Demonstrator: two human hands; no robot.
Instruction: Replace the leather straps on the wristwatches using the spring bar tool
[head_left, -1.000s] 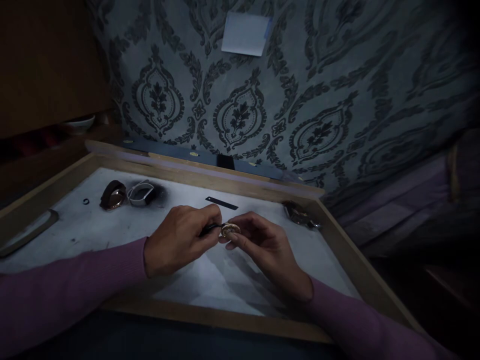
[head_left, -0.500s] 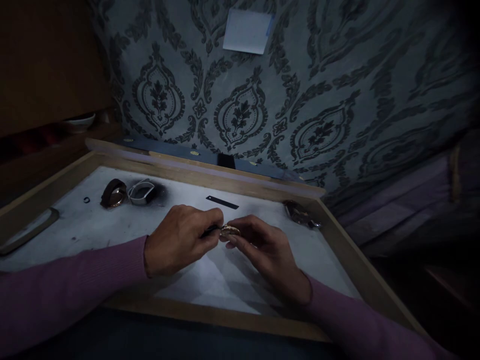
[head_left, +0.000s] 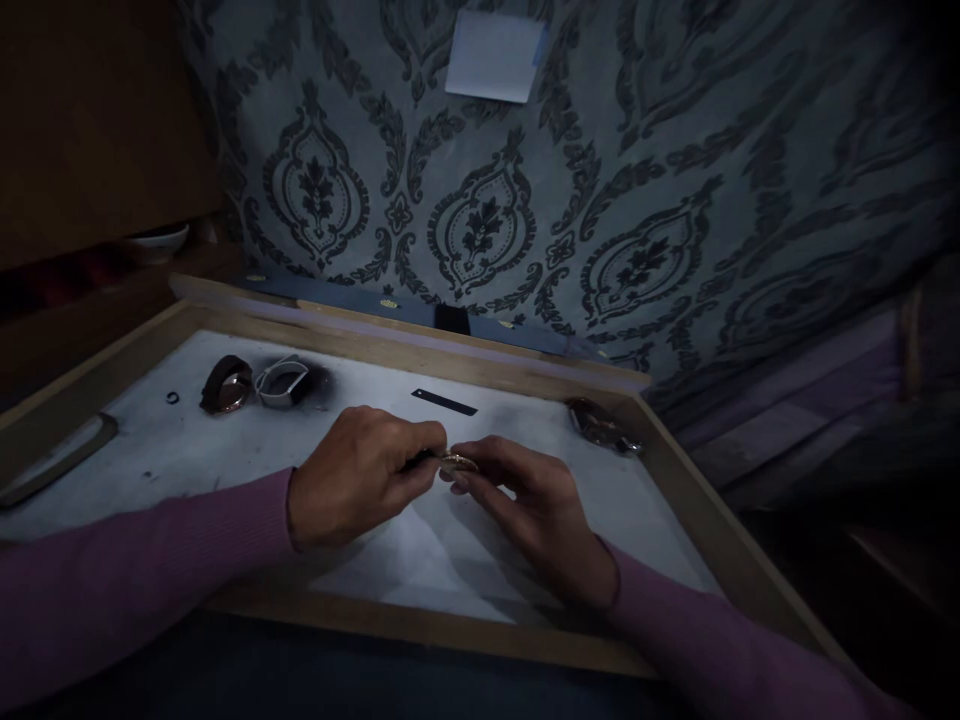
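Above the tray, my two hands meet in the middle of the view. My right hand (head_left: 536, 505) pinches a small gold-coloured watch case (head_left: 457, 462) between thumb and fingers, tilted nearly edge-on. Closed in a fist-like grip, my left hand (head_left: 367, 475) has a thin dark piece (head_left: 421, 458) that reaches to the case's left side. Whether this piece is a strap or a tool, I cannot tell, as the fingers cover most of it. A flat black strap piece (head_left: 444, 402) with a small hole at one end lies just beyond the hands.
The wooden-rimmed tray (head_left: 420, 622) has a white bottom. Left lie a brown-strapped watch (head_left: 227, 385), a pale-strapped watch (head_left: 283, 384), a small black ring (head_left: 172, 397) and a curved band (head_left: 64, 460). A dark watch (head_left: 600, 428) lies right. Patterned wallpaper (head_left: 480, 225) rises behind.
The gold watch case has tipped slightly and looks thinner, more edge-on. My right hand has shifted a little; the left hand keeps nearly the same place.
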